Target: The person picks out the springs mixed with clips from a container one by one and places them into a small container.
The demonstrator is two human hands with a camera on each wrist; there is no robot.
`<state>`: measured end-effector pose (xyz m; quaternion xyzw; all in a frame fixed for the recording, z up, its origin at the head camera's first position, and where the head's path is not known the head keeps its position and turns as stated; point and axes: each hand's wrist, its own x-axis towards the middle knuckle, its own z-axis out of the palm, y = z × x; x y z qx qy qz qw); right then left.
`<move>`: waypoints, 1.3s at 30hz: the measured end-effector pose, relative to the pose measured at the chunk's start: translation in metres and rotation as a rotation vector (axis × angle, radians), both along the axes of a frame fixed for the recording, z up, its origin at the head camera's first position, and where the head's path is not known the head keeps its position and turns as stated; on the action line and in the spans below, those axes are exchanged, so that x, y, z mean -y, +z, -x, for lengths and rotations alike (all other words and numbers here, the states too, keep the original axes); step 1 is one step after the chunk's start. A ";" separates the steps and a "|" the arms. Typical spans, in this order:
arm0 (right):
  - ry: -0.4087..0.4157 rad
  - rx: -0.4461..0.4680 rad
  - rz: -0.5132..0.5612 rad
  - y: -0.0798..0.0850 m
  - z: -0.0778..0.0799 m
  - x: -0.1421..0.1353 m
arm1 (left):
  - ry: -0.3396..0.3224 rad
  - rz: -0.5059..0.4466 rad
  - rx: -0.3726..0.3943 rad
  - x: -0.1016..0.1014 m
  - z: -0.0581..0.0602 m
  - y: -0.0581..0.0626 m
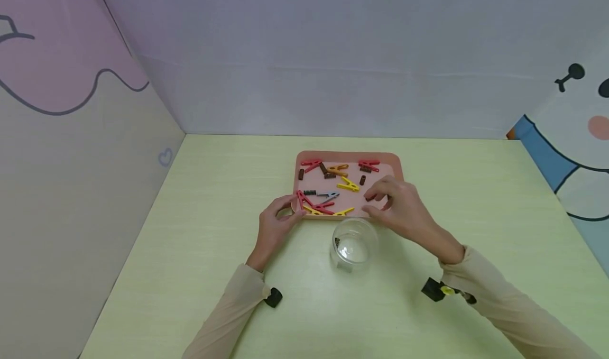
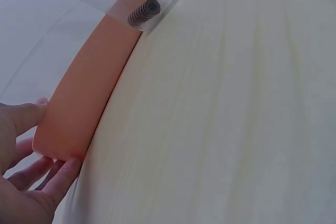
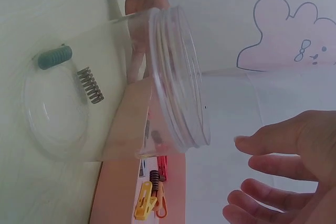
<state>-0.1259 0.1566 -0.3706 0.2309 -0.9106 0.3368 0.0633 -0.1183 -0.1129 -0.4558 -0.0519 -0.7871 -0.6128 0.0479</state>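
A shallow pink tray (image 1: 351,157) holds small clothespins and dark coil springs. My left hand (image 1: 276,224) grips its near left corner, thumb at the rim and fingertips against the outer side (image 2: 71,103). Over the tray's right part hovers my right hand (image 1: 397,205), thumb and fingers bent and apart; a dark spring (image 1: 368,198) shows near its fingertips. In the right wrist view, this hand (image 3: 286,169) has nothing visible between its fingers. A clear round jar (image 1: 354,242) stands in front of the tray, with a dark spring (image 3: 91,85) and a green spring (image 3: 55,57) inside.
In the tray lie a red clothespin (image 1: 312,164), a yellow clothespin (image 1: 349,184), a grey clothespin (image 1: 329,195) and an orange clothespin (image 1: 338,169). The pale table (image 1: 228,174) meets a plain back wall (image 1: 333,100) and printed side panels.
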 end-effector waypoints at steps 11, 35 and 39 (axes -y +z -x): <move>-0.033 0.005 -0.032 -0.008 0.012 -0.002 | 0.008 0.005 0.016 0.000 -0.001 0.001; -0.130 0.105 -0.060 -0.034 0.034 -0.012 | 0.053 0.065 0.002 0.002 0.014 -0.034; -0.146 0.118 -0.064 -0.039 0.036 -0.013 | 0.053 0.074 0.004 0.001 0.014 -0.034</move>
